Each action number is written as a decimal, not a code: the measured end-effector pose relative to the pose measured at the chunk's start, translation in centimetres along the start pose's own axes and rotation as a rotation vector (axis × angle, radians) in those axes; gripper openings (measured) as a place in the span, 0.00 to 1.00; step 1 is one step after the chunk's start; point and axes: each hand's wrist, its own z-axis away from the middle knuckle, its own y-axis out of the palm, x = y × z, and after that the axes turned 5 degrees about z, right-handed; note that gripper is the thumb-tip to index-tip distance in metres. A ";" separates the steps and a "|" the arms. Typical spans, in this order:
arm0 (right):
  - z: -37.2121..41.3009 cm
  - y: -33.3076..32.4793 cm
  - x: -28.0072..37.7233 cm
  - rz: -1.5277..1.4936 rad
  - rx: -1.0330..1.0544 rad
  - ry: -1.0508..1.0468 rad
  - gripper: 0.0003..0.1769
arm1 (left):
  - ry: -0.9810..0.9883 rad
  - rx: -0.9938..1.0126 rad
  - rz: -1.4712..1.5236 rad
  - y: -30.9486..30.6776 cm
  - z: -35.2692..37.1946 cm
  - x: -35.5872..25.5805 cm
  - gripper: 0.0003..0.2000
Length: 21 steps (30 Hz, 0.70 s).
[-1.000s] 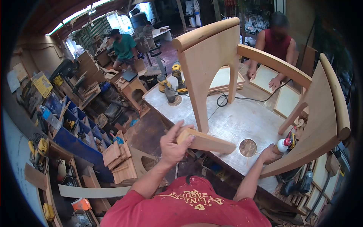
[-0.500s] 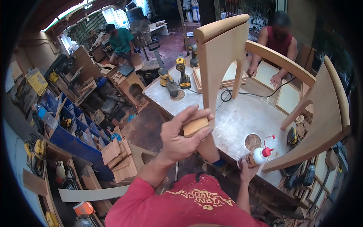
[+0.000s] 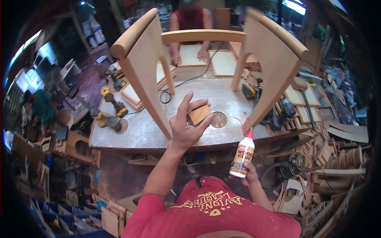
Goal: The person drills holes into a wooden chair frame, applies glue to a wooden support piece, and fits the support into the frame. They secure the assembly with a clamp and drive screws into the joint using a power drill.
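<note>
In a messy workshop with scraps of wood all about, a big table [image 3: 190,86] holds a wooden frame [image 3: 143,69]. Its two tall sides are joined by a bar [image 3: 202,37] at the far end. That part looks made; the near end has no bar between the sides. By the far edge, another person [image 3: 191,20] bends over pale panels [image 3: 190,56]. Power tools [image 3: 113,102] lie near the left end. The left hand [image 3: 183,133] pinches a piece of wood [image 3: 199,114] by the near edge, its end showing. The right hand [image 3: 251,174] grips a glue bottle [image 3: 242,158], a bit tilted, red tip [image 3: 249,134] up, near the right corner.
</note>
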 end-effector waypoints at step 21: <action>11.7 13.6 16.1 0.982 -0.498 -1.557 0.41 | -0.282 0.174 0.214 -3.7 6.1 0.0 0.18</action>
